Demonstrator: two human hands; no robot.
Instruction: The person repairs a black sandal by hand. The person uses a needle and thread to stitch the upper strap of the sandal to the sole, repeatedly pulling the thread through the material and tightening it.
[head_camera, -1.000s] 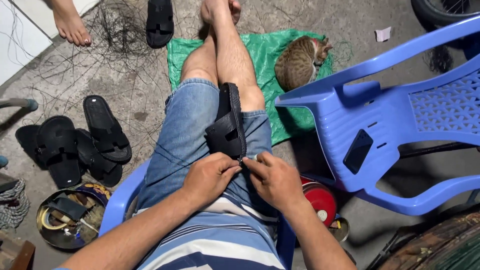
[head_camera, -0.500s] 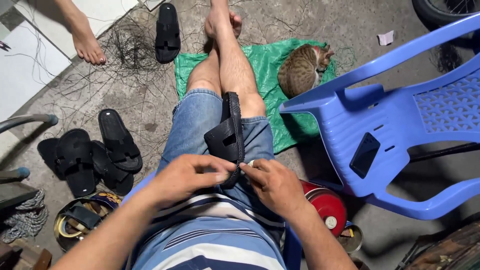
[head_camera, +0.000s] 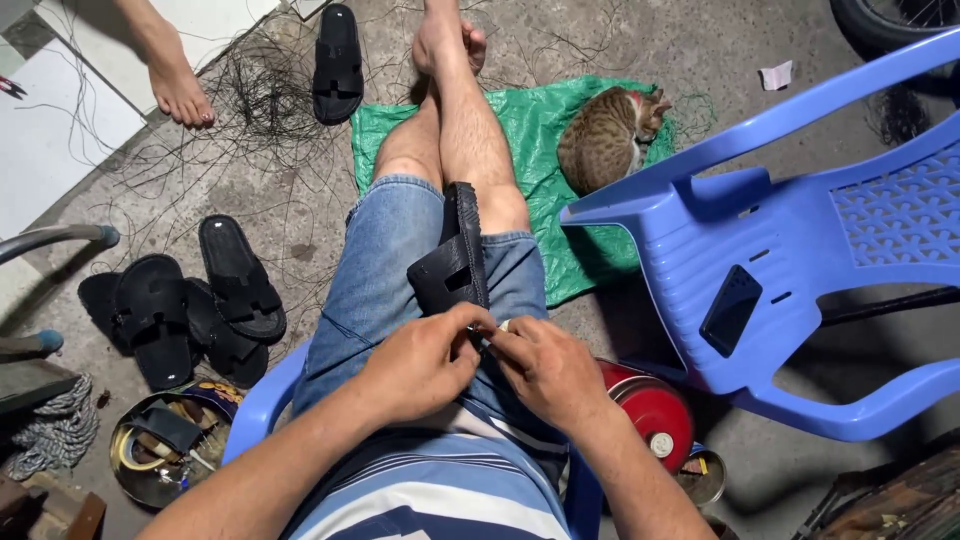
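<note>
A black slide sandal (head_camera: 455, 255) lies on its edge across my lap, on my denim shorts. My left hand (head_camera: 420, 362) and my right hand (head_camera: 545, 368) meet at the sandal's near end, fingers pinched together there. A thin dark thread seems to run from the sandal across my left thigh. What the fingertips pinch is too small to make out. My bare legs stretch out over a green tarp (head_camera: 530, 130).
A tipped blue plastic chair (head_camera: 800, 250) with a dark phone (head_camera: 731, 309) on it stands at right. A tabby cat (head_camera: 605, 140) lies curled on the tarp. Black sandals (head_camera: 190, 300) lie at left, a round tin (head_camera: 160, 450) of tools below them. Another person's bare foot (head_camera: 178, 90) is top left. A red canister (head_camera: 650, 410) sits beside me.
The view has shifted slightly. My left hand has moved right, closing in on the right hand at the sandal's near end.
</note>
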